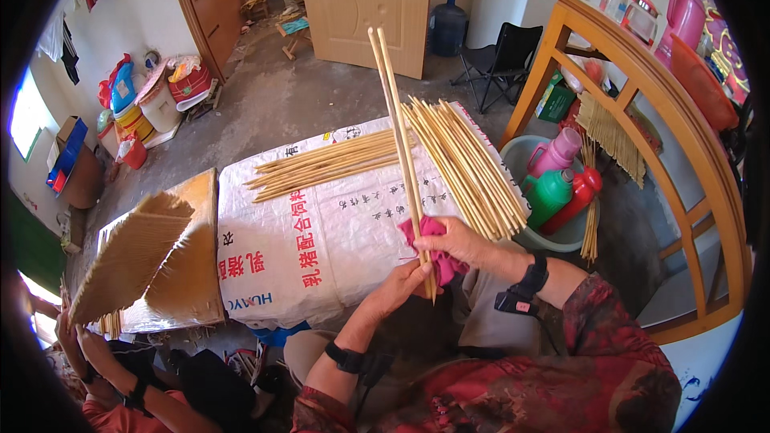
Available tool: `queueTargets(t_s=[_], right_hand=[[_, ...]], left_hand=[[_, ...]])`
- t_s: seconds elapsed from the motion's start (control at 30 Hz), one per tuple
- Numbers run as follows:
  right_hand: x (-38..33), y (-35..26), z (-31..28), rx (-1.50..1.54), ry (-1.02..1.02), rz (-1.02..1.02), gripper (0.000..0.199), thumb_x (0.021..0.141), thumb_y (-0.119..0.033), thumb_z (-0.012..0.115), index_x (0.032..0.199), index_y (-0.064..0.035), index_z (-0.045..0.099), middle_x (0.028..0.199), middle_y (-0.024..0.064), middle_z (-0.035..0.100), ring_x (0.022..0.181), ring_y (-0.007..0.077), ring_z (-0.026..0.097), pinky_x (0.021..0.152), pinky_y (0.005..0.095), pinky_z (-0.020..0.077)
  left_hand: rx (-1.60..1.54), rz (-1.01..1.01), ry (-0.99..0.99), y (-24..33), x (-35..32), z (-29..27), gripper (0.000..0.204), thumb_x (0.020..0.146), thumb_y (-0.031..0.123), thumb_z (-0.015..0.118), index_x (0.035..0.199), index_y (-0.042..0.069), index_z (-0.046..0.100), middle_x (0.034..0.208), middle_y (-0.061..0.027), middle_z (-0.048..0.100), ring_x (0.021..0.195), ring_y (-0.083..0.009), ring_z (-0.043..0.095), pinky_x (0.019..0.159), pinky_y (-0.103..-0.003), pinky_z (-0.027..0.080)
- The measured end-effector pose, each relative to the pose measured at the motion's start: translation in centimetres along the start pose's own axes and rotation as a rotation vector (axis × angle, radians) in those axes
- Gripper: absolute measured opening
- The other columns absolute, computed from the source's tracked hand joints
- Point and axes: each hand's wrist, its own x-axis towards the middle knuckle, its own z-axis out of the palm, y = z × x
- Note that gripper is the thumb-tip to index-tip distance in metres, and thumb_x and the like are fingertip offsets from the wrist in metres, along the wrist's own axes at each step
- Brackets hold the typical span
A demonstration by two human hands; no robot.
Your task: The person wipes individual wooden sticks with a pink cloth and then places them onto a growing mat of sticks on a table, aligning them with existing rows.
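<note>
At the lower edge, both forearms enter wearing black wrist straps. Left hand (399,285) sits just below the lower ends of two long bamboo sticks (399,136), fingers curled against them; whether they fully grip is unclear from this angle. Right hand (459,242) has its fingers clamped round the same sticks through a pink cloth (425,232). Sticks stand nearly upright, tilted slightly left. Beyond the hands: white printed sack (321,232) spread flat, carrying a stick bundle (325,164) lying crosswise and a second bundle (469,164) fanned to the right. Far right: basin (523,154) with plastic bottles.
</note>
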Motion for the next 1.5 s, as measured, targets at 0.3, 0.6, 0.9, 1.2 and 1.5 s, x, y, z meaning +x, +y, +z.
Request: queueTargets(t_s=[0.3,0.6,0.9,1.2,1.5], right_hand=[[4.2,-4.6,-16.2,-0.516,0.339,-0.032,0.017,0.07,-0.013,0.062,0.082,0.0001,0.058,0.069,0.0037,0.058,0.059,0.0102,0.053,0.056,0.0231,0.0441],[2.7,4.5,-19.8,-0.963,0.306,0.318,0.019,0.064,-0.017,0.065,0.065,-0.0001,0.057,0.055,0.0067,0.056,0.049,0.0136,0.053,0.049,0.0284,0.0427],[3.9,5.6,-20.3,-1.047,0.339,0.405,0.025,0.058,-0.023,0.066,0.068,-0.0008,0.06,0.062,0.0133,0.059,0.06,0.0237,0.059,0.058,0.0334,0.0461],[4.5,4.8,-17.9,-1.292,0.383,0.124,0.033,0.063,-0.027,0.063,0.081,-0.001,0.054,0.078,0.0195,0.057,0.076,0.0321,0.056,0.065,0.0391,0.0431],[3.7,0.1,-17.8,-1.01,0.395,-0.086,0.028,0.07,-0.015,0.059,0.093,0.0012,0.055,0.076,0.0144,0.059,0.068,0.0219,0.059,0.061,0.0308,0.0456]], left_hand=[[0.187,0.023,0.369,1.0,-1.0,-3.6,0.029,0.088,0.022,0.04,0.1,-0.003,0.049,0.089,-0.0109,0.057,0.076,-0.0178,0.058,0.065,-0.027,0.047],[0.24,-0.052,0.366,0.4,-0.7,-4.1,0.028,0.087,0.021,0.041,0.098,-0.003,0.05,0.085,-0.0102,0.057,0.072,-0.0162,0.058,0.061,-0.026,0.046],[0.312,-0.091,0.343,0.1,-0.2,-4.3,0.028,0.087,0.021,0.04,0.1,-0.002,0.049,0.088,-0.0107,0.057,0.074,-0.0176,0.058,0.061,-0.026,0.047],[0.327,-0.148,0.341,0.2,-0.6,-4.4,0.029,0.086,0.022,0.041,0.101,-0.001,0.049,0.087,-0.0096,0.057,0.073,-0.0163,0.058,0.062,-0.026,0.047],[0.398,-0.107,0.333,0.7,-0.6,-4.2,0.029,0.086,0.026,0.041,0.096,0.001,0.049,0.083,-0.0089,0.056,0.068,-0.0142,0.056,0.058,-0.027,0.045]])
